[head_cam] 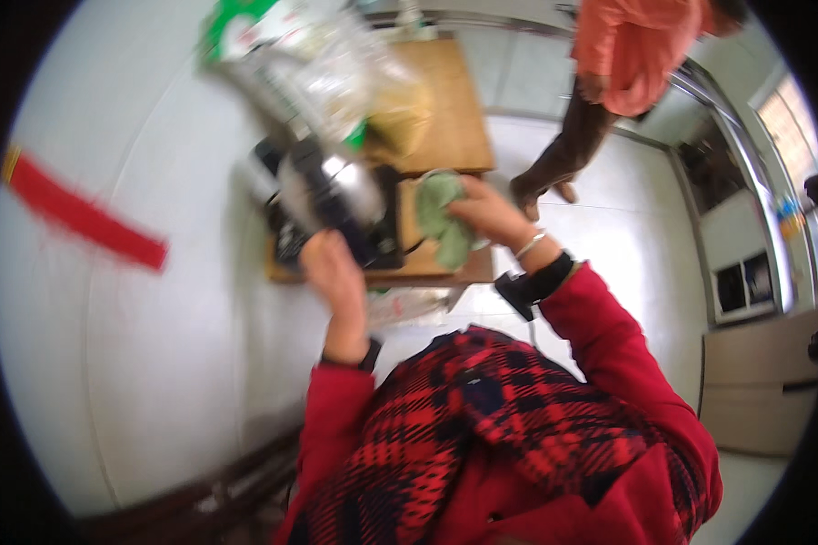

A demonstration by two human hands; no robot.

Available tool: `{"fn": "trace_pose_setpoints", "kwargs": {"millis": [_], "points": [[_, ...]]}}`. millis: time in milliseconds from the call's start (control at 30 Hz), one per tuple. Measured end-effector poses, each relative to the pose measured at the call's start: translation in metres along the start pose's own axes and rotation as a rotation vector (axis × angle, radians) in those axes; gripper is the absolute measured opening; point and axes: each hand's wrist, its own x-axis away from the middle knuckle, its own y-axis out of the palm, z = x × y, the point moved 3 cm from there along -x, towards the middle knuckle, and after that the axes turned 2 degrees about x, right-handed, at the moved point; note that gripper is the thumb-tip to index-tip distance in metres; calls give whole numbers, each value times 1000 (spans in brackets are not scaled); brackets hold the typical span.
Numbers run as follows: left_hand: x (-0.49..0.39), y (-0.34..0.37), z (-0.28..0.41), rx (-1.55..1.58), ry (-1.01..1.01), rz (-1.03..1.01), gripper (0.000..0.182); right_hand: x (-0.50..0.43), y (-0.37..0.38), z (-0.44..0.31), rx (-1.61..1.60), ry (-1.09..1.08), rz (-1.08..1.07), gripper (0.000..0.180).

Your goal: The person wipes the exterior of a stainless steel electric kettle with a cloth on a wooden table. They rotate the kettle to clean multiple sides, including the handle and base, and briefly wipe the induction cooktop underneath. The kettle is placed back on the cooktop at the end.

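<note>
In my right hand (491, 210) is a crumpled green cloth (443, 225), held over the front right part of a wooden table (450, 102). My left hand (335, 276) is at the near end of a dark handle on a shiny metal kettle (358, 180). Blur hides whether its fingers close round that handle. Under and around the kettle lie dark, flat appliances or bases (388, 231), too blurred to name surely.
Behind the kettle, plastic bags (327, 75) stand against the wall, one with yellow contents (402, 119). A person in an orange top (634, 54) stands beyond the table's right side. A red fringed strip (88, 211) hangs on the left wall. Cabinets (756, 381) line the right.
</note>
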Motion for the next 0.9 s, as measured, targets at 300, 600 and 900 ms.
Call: {"fn": "trace_pose_setpoints", "kwargs": {"millis": [300,600,900], "points": [[37,-20,58,-37,337,-112,55,33,76,-46,-74,-418,-569,58],[22,-85,-5,785,-480,245,34,-3,76,-25,369,-452,-274,50],[-7,-60,-72,747,-415,243,38,-17,99,-8,179,-355,-132,79]]}}
